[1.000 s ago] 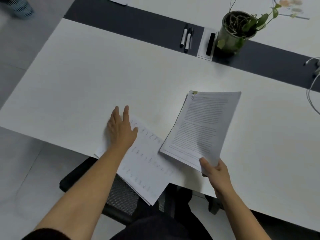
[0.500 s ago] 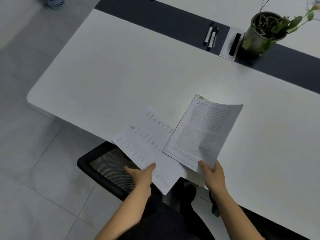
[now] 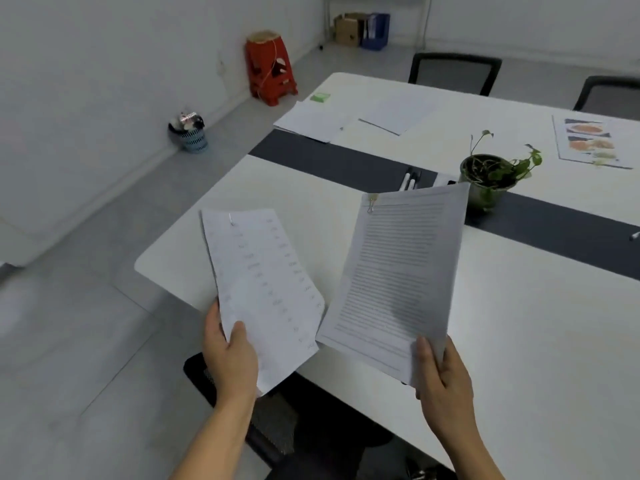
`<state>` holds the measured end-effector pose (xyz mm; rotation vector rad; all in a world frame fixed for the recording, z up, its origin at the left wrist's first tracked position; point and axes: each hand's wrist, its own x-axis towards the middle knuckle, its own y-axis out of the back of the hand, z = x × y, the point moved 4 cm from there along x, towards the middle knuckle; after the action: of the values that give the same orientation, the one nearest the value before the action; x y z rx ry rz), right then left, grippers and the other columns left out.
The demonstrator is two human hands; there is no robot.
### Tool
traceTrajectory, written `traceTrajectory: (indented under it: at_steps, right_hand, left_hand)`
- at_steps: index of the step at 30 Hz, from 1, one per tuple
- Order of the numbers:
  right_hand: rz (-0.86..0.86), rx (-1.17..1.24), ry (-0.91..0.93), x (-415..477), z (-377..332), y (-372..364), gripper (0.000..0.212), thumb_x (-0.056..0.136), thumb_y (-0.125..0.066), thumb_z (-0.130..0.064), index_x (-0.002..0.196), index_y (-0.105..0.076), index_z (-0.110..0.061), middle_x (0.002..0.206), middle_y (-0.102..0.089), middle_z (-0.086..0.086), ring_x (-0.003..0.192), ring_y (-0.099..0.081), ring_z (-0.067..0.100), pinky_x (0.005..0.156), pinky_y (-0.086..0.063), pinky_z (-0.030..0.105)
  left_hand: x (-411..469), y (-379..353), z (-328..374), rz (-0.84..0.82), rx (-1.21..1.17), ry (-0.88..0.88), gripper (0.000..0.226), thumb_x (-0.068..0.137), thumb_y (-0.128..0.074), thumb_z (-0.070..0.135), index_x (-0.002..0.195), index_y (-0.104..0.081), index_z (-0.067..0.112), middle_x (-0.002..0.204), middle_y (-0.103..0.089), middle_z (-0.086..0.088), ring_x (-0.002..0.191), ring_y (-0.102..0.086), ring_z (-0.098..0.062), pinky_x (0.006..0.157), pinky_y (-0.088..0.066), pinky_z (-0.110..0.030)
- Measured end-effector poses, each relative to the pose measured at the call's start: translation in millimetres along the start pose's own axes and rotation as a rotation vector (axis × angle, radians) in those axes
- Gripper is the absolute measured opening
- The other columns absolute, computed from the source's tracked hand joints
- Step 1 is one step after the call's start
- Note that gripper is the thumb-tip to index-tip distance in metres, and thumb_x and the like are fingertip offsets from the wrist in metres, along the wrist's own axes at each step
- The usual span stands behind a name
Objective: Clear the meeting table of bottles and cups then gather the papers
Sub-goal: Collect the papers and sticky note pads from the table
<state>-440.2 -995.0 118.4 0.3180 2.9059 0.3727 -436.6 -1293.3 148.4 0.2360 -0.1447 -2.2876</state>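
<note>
My left hand (image 3: 230,355) pinches the list (image 3: 263,282), right hand (image 3: 441,379) pinches the clipped report (image 3: 398,271), both raised apart, ready for stacking.

One wide-angle camera, head-worn, is looking forward and down from close over the near edge of the desk (image 3: 519,323), facing along it toward the far chairs (image 3: 453,72) and wall (image 3: 519,22).

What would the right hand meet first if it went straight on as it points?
Likely the markers on the dark strip, reached by the clipped pages it grips; the right hand seems raised off the table, so depth is uncertain.
</note>
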Motion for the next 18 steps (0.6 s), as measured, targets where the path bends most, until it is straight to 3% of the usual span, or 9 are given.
traceTrajectory:
  at_steps: [3,7,12,15,18]
  right_hand:
    - [-0.012,0.103,0.011,-8,-7,1,0.020,0.094,-0.050,-0.049,0.097,-0.060,-0.033,0.081,-0.067,-0.018,0.068,-0.060,0.008,0.062,-0.045,0.028]
    - [-0.117,0.156,-0.022,-22,-7,-20,0.012,0.101,-0.055,-0.035,0.107,-0.064,-0.032,0.089,-0.070,-0.016,0.074,-0.061,-0.001,0.068,-0.047,0.032]
    - [-0.158,0.131,0.024,-53,-33,-65,0.018,0.096,-0.056,-0.047,0.105,-0.064,-0.034,0.084,-0.068,-0.017,0.071,-0.057,0.004,0.066,-0.047,0.035]
    - [-0.177,0.112,0.061,-77,-53,-114,0.021,0.091,-0.056,-0.055,0.107,-0.063,-0.042,0.095,-0.070,-0.020,0.082,-0.063,0.007,0.073,-0.053,0.037]
    - [-0.219,0.117,0.091,-104,-70,-179,0.021,0.092,-0.057,-0.048,0.110,-0.064,-0.040,0.104,-0.071,-0.025,0.096,-0.066,-0.001,0.081,-0.050,0.028]
  left_hand:
    - [-19,40,28,0.170,-0.008,-0.118,0.054,0.094,-0.045,-0.004,0.130,-0.057,0.034,0.119,-0.064,0.017,0.103,-0.063,0.004,0.082,-0.050,-0.018]
    - [-29,105,32,0.319,-0.035,-0.118,0.054,0.092,-0.048,-0.005,0.131,-0.055,0.032,0.118,-0.063,0.019,0.103,-0.061,0.007,0.084,-0.048,-0.018]
    - [-13,177,28,0.436,-0.078,-0.090,0.059,0.088,-0.045,-0.009,0.125,-0.055,0.036,0.114,-0.064,0.021,0.095,-0.062,0.011,0.072,-0.049,-0.007]
    - [9,226,16,0.474,-0.100,-0.068,0.057,0.089,-0.046,-0.007,0.124,-0.056,0.037,0.111,-0.064,0.024,0.094,-0.062,0.012,0.075,-0.048,-0.011]
    - [42,289,-3,0.518,-0.105,-0.032,0.056,0.088,-0.047,-0.004,0.122,-0.058,0.039,0.108,-0.065,0.024,0.097,-0.062,0.006,0.081,-0.048,-0.022]
